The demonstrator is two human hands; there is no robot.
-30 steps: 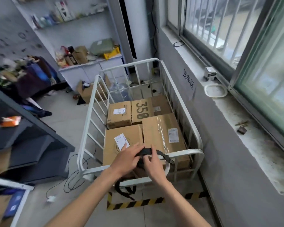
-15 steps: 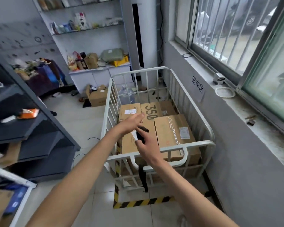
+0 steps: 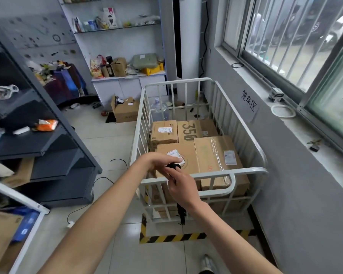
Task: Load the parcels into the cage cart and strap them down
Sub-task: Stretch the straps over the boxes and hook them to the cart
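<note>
A white cage cart (image 3: pixel 246 171) stands against the grey wall with several brown cardboard parcels (image 3: pixel 218 155) packed inside, one marked 350 (image 3: pixel 189 129). Both hands meet above the cart's near rail. My left hand (image 3: pixel 158 160) and my right hand (image 3: pixel 179 183) pinch a black strap (image 3: pixel 173 166) between them. The strap's loose end (image 3: pixel 181 213) hangs down outside the near rail toward the floor. Most of the strap is hidden by my fingers.
A dark metal shelving unit (image 3: pixel 48 147) stands to the left, with a cable (image 3: pixel 99 180) on the floor beside it. Yellow-black hazard tape (image 3: pixel 172 237) marks the floor at the cart's foot. An open carton (image 3: pixel 125 111) and a water jug (image 3: pixel 159 110) sit beyond the cart. The window sill (image 3: pixel 297 125) runs along the right.
The camera view has lifted and pulled back. My hands rose from the near rail with the strap bunched between them, and its end now hangs straight down outside the rail.
</note>
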